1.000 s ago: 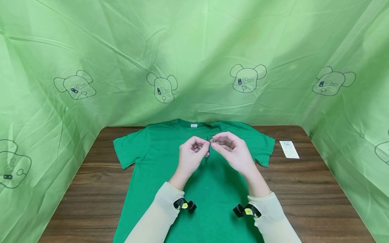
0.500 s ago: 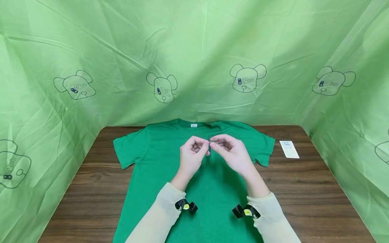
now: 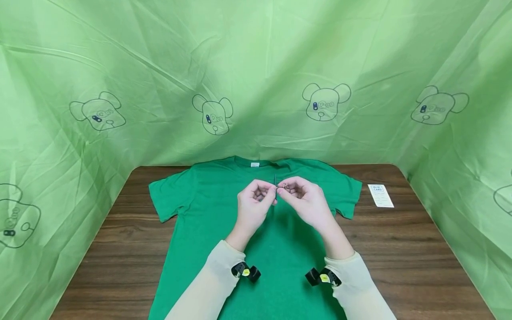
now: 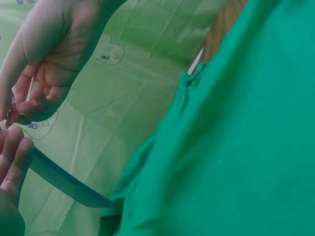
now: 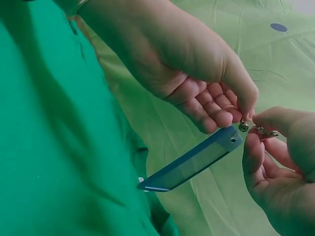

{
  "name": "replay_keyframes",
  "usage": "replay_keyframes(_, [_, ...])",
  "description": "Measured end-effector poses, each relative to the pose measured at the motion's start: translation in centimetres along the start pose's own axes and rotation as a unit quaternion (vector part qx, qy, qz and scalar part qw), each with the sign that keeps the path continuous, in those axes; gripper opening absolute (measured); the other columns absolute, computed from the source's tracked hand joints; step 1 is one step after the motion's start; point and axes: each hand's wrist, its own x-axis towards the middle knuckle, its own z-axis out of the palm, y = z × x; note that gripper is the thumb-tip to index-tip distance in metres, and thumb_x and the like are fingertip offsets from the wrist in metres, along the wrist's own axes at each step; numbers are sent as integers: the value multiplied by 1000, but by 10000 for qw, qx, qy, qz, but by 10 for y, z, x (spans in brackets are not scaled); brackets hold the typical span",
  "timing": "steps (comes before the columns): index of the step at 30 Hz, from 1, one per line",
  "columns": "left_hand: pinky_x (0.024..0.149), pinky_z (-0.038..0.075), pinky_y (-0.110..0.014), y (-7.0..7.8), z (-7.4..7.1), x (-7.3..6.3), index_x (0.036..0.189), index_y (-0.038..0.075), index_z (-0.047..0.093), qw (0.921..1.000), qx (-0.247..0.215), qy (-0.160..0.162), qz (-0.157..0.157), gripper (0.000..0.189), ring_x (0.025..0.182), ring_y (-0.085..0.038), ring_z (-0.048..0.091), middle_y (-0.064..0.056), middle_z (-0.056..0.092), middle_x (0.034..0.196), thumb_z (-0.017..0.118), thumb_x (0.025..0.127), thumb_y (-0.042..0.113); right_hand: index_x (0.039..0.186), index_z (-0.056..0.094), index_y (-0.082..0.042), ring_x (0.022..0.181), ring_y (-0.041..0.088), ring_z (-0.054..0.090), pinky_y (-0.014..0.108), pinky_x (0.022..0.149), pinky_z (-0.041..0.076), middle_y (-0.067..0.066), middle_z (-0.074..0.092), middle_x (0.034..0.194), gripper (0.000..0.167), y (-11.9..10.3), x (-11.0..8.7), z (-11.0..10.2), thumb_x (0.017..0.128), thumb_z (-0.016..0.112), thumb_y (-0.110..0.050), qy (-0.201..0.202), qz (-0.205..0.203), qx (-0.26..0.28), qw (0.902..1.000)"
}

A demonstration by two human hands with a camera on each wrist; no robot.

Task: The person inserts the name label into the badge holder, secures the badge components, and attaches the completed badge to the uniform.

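In the middle of the head view my left hand (image 3: 256,202) and right hand (image 3: 305,198) meet fingertip to fingertip over the green T-shirt (image 3: 224,231). My left thumb and fingers pinch the top end of a flat, blue-edged badge holder (image 5: 194,160). It shows a small hole near that end, and its long body slants away toward the shirt. Between the fingertips sits a small metal clip (image 5: 268,132) with a round snap, which my right thumb and index finger pinch. Fingers hide part of the clip and where it meets the holder.
A white printed card (image 3: 381,196) lies on the brown wooden table (image 3: 400,249), right of the shirt's sleeve. The shirt is spread flat, collar at the far side. Green cloth (image 3: 256,58) with bear-head outlines walls the back and both sides.
My right hand has shifted slightly left, bringing the clip close against my left fingertips. The clip has turned a little in the fingers. The shirt and card stay in place.
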Motion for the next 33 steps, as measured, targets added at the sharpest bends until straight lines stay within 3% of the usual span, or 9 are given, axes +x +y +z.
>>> replay_keyframes(6, [64,60,-29,0,1,0,101,9,74,9998,176,59,37,10,67,-19,73,-7,73,79,73,103,-1,113,81,-11,84,19,70,26,73,58,3,78,100,18,0,0,0,105,79,-26,52,75,-365,9993])
replay_keyframes(10, [63,60,-30,-1,1,-1,102,8,74,9995,279,150,69,10,66,-19,72,-7,72,78,73,102,-2,112,80,-12,84,19,69,27,74,57,2,78,101,16,-1,1,0,106,77,-26,-19,82,-435,9990])
replay_keyframes(15, [63,62,-36,-3,3,0,102,1,73,9990,300,299,132,5,65,-28,70,-11,72,82,74,101,-4,113,80,-12,89,19,70,27,78,57,2,78,104,14,-1,1,1,107,76,-24,-60,-48,-422,9991])
replay_keyframes(20, [66,60,-35,-2,5,1,104,0,72,9994,204,278,56,5,70,-24,68,-13,70,85,72,102,-5,113,81,-9,99,17,76,25,92,61,3,80,109,12,1,1,2,105,77,-17,86,-263,-119,9995])
replay_keyframes(22, [68,59,-34,0,6,1,105,-2,71,9996,171,223,10,1,73,-20,67,-14,70,87,70,104,-3,112,82,-8,100,17,77,25,93,62,5,81,108,11,1,1,3,104,78,-14,159,-325,69,9993])
replay_keyframes(26, [77,59,-31,0,5,0,109,-8,69,9998,144,109,-71,11,83,-16,67,-17,70,95,68,108,3,111,82,-4,100,15,78,26,92,63,9,81,110,11,3,1,4,103,79,-10,236,-419,354,9982])
replay_keyframes(33, [85,58,-24,1,4,0,111,-9,63,9996,-180,-205,-13,11,91,-20,66,-21,67,101,63,110,2,109,82,-1,100,15,78,28,93,63,14,81,111,10,4,0,3,101,80,-6,300,-512,883,9943])
